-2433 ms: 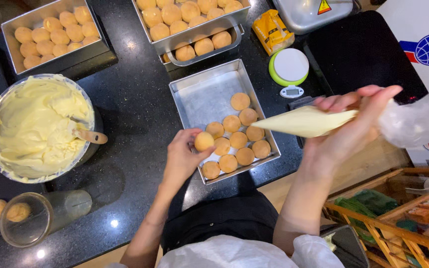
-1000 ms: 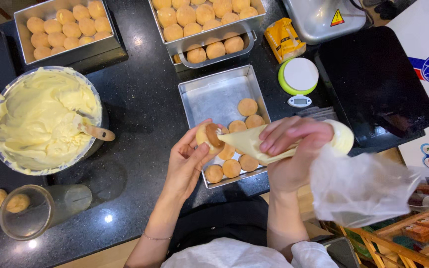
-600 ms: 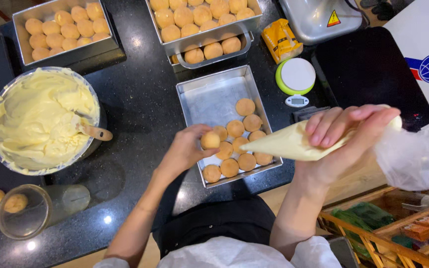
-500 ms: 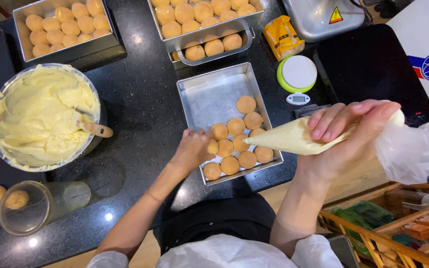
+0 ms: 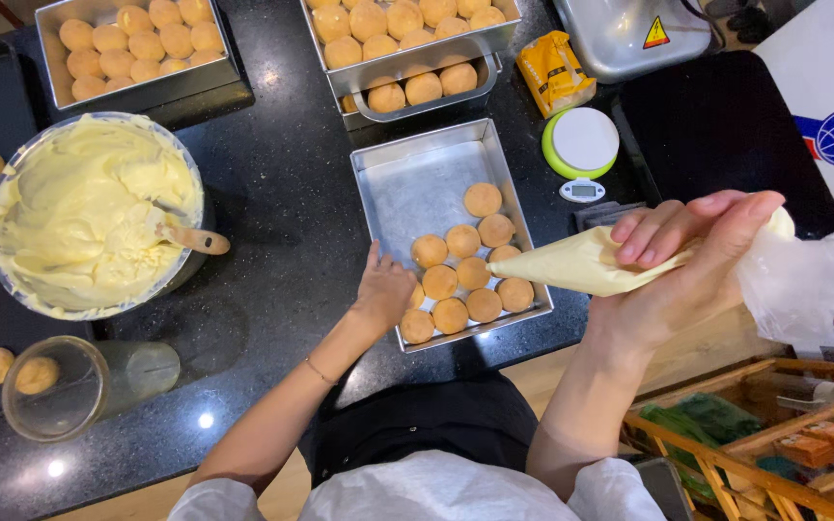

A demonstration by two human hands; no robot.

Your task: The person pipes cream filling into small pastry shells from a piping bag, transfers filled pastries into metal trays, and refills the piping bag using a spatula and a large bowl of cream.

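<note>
Piping bag (image 5: 596, 262), cream-filled, held level over the right edge of the steel tray (image 5: 407, 193), right hand (image 5: 692, 260) with its grip clamped round the bag's fat end. Left hand (image 5: 385, 289) rests on the near-left buns (image 5: 460, 280) in that tray, fingers curled down onto one, though I cannot tell whether they are closed around it; cream bowl (image 5: 89, 212) sits well left of the tray on the black table (image 5: 282, 193). Risk, as I judge it: the nozzle points at the tray untended, so any squeeze could drip cream onto buns or metal.
</note>
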